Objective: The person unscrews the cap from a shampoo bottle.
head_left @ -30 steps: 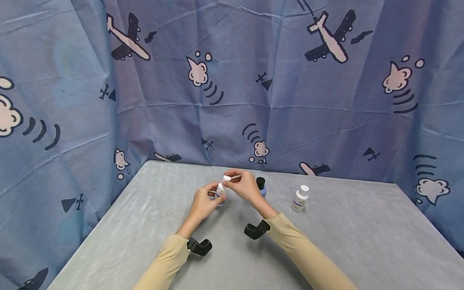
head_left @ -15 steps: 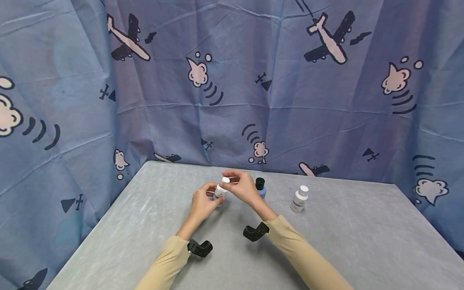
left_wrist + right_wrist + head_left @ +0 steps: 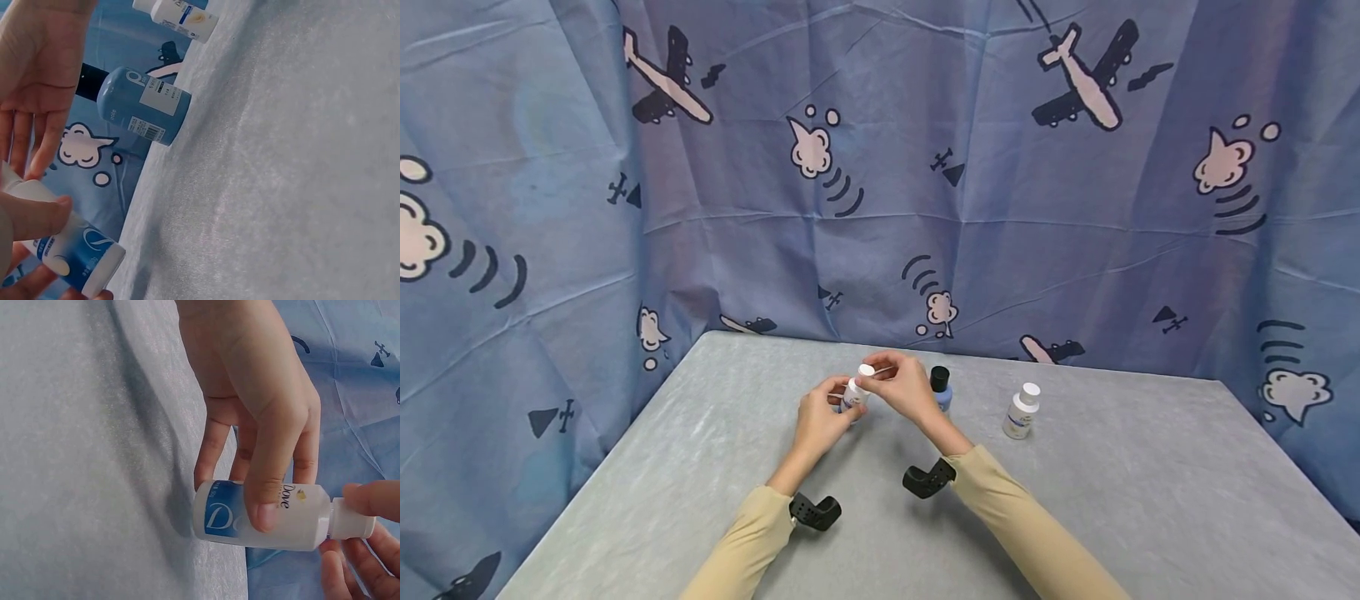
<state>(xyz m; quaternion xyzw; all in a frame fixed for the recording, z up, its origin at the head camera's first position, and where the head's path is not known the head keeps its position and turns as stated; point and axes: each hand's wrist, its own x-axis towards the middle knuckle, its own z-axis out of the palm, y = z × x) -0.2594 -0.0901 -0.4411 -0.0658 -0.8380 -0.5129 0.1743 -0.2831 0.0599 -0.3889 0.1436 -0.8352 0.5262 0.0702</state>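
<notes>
A small white Dove bottle (image 3: 300, 519) with a blue label is held between both hands, its cap end tipped slightly right in the head view. My left hand (image 3: 822, 421) grips the bottle's body, thumb across the front and fingers behind. At the white cap (image 3: 353, 520), the thumb and fingers of my right hand (image 3: 906, 387) pinch from the side. In the left wrist view, the left thumb (image 3: 40, 215) presses on the bottle's upper body. The bottle's base is close over the table.
A blue bottle with a black cap (image 3: 939, 379) stands just behind the right wrist, partly hidden by it. Farther right stands another white bottle (image 3: 1021, 412). Beneath is a grey-covered table (image 3: 1120, 492); a blue patterned curtain (image 3: 880, 167) hangs behind it.
The bottle and its cap have shifted slightly left. The right fingers lifted and spread a little around the cap half a second ago, and are closer on it now.
</notes>
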